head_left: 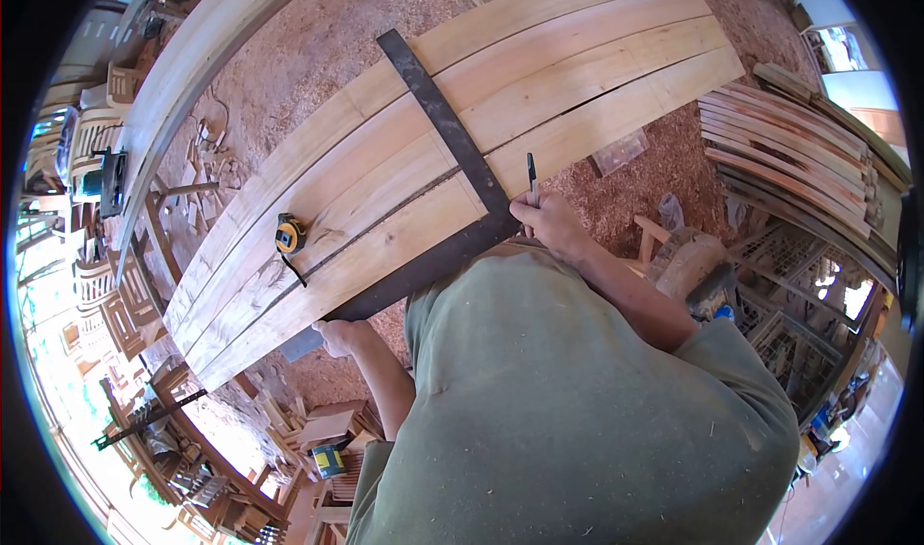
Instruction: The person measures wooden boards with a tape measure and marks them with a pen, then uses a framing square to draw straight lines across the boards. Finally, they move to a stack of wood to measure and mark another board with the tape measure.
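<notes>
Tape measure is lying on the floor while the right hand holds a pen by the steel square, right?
No: the head view shows the tape measure on top of the boards instead. The right hand holds a pen by the steel square.

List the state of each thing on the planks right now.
Planks: lying flat, side by side.
Steel square: laid across the planks.
Tape measure: resting on a plank, unheld.
Pen: upright in right hand.
Left hand: closed on the square's end.
</notes>
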Demonstrator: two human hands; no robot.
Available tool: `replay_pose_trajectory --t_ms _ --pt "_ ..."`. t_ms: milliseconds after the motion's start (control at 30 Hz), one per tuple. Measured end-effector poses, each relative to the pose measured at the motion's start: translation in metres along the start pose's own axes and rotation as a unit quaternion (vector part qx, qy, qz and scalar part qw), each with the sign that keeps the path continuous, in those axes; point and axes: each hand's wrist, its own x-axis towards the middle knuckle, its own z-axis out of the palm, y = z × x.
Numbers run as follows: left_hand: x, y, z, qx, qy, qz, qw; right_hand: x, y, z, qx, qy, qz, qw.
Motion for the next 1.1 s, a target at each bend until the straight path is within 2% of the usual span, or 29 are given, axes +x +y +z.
replay_pose_trajectory --t_ms 67,133,167,200,233,367,433,467,533,667,733,967,1033,1100 --pt "0.0 0.0 0.0 -0.001 0.005 -0.005 1.0 -0.002 -0.005 -0.003 -0.002 -0.006 -0.001 1.0" --pt "-0.004 0.0 -0.001 -0.046 -0.014 -0.005 0.999 -0.008 -0.022 -0.009 -0.15 -0.022 -0.005 0.988" --pt "-0.007 0.001 -0.001 -0.09 -0.032 -0.003 0.995 -0.009 -0.026 -0.013 -0.152 -0.023 -0.007 0.988" --pt "-0.011 0.003 0.0 -0.094 -0.031 -0.005 0.995 -0.009 -0.03 -0.018 -0.263 -0.01 -0.103 0.959" --pt "-0.014 0.005 0.0 -0.085 -0.024 0.001 0.996 -0.01 -0.034 -0.02 -0.367 0.005 -0.196 0.909" --pt "-0.008 0.001 0.001 -0.063 -0.026 0.012 0.998 -0.007 -0.076 -0.02 -0.415 0.02 -0.158 0.896" --pt "-0.001 -0.004 0.0 -0.07 -0.033 0.009 0.997 0.004 -0.085 -0.007 -0.27 0.022 -0.315 0.91" --pt "0.001 -0.004 -0.001 -0.074 -0.041 0.009 0.996 0.012 -0.087 -0.004 -0.272 0.019 -0.317 0.908" --pt "0.004 -0.007 0.0 -0.085 -0.045 0.007 0.995 0.029 -0.09 0.004 -0.279 0.006 -0.438 0.854" --pt "0.002 -0.002 -0.001 -0.076 -0.053 -0.005 0.996 0.049 -0.097 0.02 -0.234 -0.001 -0.447 0.863" --pt "0.004 -0.004 0.0 -0.082 -0.051 -0.006 0.995 0.061 -0.092 0.021 -0.294 0.041 -0.446 0.844" --pt "0.009 -0.007 0.001 -0.069 -0.037 0.002 0.997 0.063 -0.099 0.019 -0.328 0.017 -0.418 0.847" --pt "0.007 -0.005 0.0 -0.056 -0.031 0.0 0.998 0.053 -0.106 0.016 -0.387 0.01 -0.383 0.838" --pt "0.006 -0.005 0.001 -0.043 -0.028 -0.002 0.999 0.045 -0.109 0.013 -0.384 0.0 -0.371 0.845"
